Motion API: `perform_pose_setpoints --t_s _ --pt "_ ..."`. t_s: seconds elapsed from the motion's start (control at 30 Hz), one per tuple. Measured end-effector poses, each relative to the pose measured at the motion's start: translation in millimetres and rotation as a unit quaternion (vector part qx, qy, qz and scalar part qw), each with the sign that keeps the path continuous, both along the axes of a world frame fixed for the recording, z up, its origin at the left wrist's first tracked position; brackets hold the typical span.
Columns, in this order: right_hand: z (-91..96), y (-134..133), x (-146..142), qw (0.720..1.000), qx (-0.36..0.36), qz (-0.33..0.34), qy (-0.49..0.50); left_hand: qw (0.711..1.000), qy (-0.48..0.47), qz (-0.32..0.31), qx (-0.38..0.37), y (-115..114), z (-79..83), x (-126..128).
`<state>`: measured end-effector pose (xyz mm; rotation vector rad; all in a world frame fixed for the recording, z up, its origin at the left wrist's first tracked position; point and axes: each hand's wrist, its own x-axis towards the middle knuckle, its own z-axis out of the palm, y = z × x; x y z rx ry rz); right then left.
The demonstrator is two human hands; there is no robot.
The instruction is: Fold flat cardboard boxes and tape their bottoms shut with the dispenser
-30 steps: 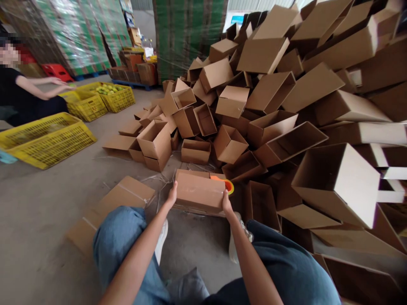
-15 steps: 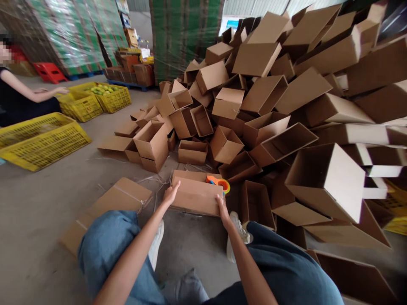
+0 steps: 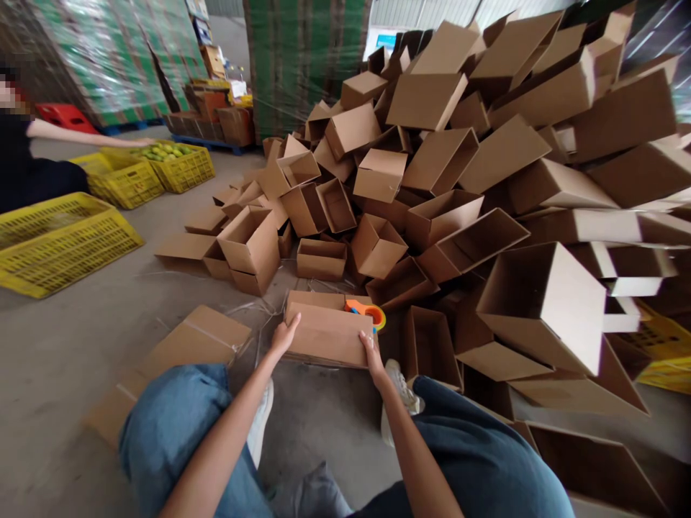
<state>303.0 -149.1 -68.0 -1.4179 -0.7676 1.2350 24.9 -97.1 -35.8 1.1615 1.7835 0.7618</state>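
Right in front of me sits a brown corrugated cardboard box [image 3: 324, 334], its near panel or flap tilted up toward me. My left hand [image 3: 283, 336] presses against that panel's left end, and my right hand [image 3: 370, 352] holds its right end near the lower edge. Just beyond my right hand, an orange tape dispenser [image 3: 366, 314] with a yellow-rimmed roll rests on top of the box. Its lower part is hidden behind the panel. My knees, in blue jeans [image 3: 178, 432], lie on either side of my arms.
A large heap of loose cardboard boxes [image 3: 432, 180] rises ahead and right. A flattened carton [image 3: 181, 360] lies on the concrete floor at left. Yellow plastic crates [image 3: 65, 244], one holding green fruit [image 3: 165, 151], stand far left beside a seated co-worker [image 3: 21, 155]. Shrink-wrapped pallets [image 3: 302, 65] stand behind.
My hands have slid nearer the box's front edge and spread slightly. The whole scene has shifted left in view as my head turned. The co-worker's arm now reaches toward the fruit crate.
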Motion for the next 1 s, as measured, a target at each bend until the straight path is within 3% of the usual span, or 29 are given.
perform_pose_setpoints --t_s 0.2,0.47,0.67,1.0 --pt "-0.8 -2 3 0.999 -0.03 -0.007 -0.021 1.0 0.013 -0.008 -0.003 -1 3.8 -1" --pt "0.9 -7 -2 0.999 -0.016 -0.023 -0.018 0.998 0.057 0.005 0.022 -10 3.9 3" --pt "-5.6 -5 -1 0.999 -0.006 -0.033 -0.016 0.997 0.071 -0.022 0.017 -11 2.5 1" --pt "-5.4 -7 -1 0.999 -0.012 -0.03 -0.006 0.998 0.048 -0.006 0.037 -10 3.8 2"
